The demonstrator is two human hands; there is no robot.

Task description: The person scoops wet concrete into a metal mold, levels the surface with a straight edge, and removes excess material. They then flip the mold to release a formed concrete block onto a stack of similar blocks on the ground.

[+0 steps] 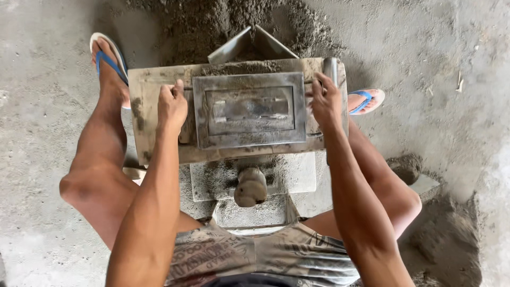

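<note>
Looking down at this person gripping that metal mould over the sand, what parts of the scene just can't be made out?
- Head view: whatever fills the metal mould is hidden by its pressing plate.
- The fingertips of the left hand and right hand curl out of sight around the mould's side handles.
- The right sandal is mostly hidden behind the mould and forearm.
- The grey sand pile is cut off by the top edge.

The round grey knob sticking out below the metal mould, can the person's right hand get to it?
Probably yes. The right hand grips the right side of the grey metal block mould, and the round grey knob lies uncovered just below, between the knees, with nothing between them.
</note>
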